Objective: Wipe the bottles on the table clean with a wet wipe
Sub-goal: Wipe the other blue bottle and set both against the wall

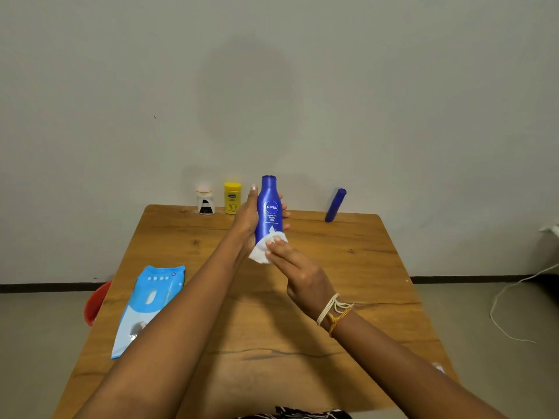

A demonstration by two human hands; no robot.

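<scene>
the left hand [246, 217] holds the blue nivea bottle [270, 208] upright above the worktop [348, 267], fingers wrapped around its body. the right hand [298, 272] presses a white wet wipe [264, 249] on the bottle's lower part, fingers pinching it. a yellow bottle [232, 198], a white bottle [205, 202] and a slim blue bottle [335, 205] stand at the far edge. the wipes pack [148, 306] lies left.
</scene>
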